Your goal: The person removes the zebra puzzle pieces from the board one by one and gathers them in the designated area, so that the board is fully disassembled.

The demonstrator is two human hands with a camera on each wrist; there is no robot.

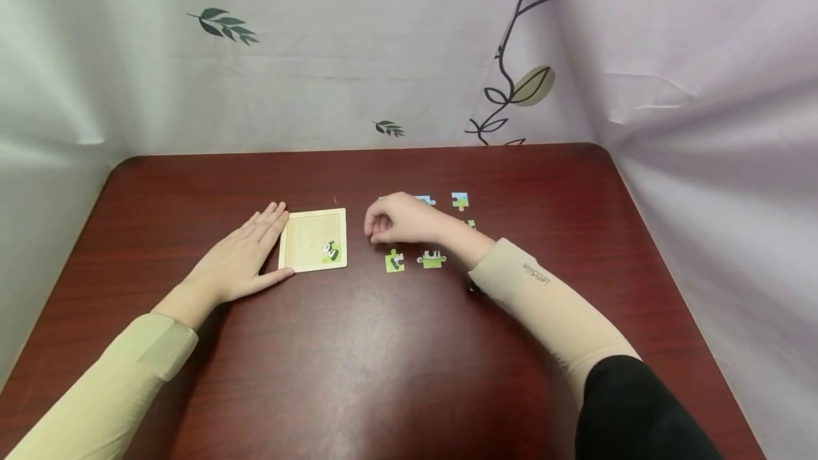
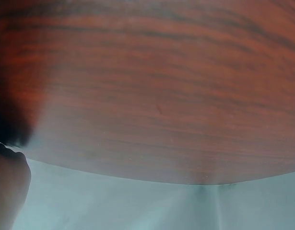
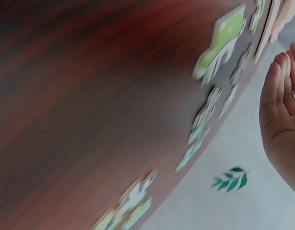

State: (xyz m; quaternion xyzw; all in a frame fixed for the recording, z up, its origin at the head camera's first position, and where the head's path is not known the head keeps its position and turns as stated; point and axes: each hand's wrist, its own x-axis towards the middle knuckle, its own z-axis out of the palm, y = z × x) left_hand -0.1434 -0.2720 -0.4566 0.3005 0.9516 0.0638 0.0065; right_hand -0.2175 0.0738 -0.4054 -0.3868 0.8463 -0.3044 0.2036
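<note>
My left hand (image 1: 246, 258) lies flat beside a square wooden puzzle tray (image 1: 345, 240), with fingertips at its left edge and the thumb at its lower left corner. One panda puzzle piece (image 1: 331, 251) sits in the tray's lower right corner. To the right of the tray, my right hand (image 1: 402, 218) hovers over the loose pieces, its fingers loosely curled. Nothing shows between those fingers in the right wrist view, where the hand (image 3: 284, 110) is partly cut off. Below it are a panda piece (image 1: 395, 261) and a green-and-white piece (image 1: 432, 259).
Blue-and-green pieces (image 1: 460, 200) lie toward the back; the right hand and forearm partly cover others. A dark red wooden table (image 1: 358, 360) carries everything. Pale patterned curtain (image 1: 319, 77) hangs behind the table's far edge and along both sides.
</note>
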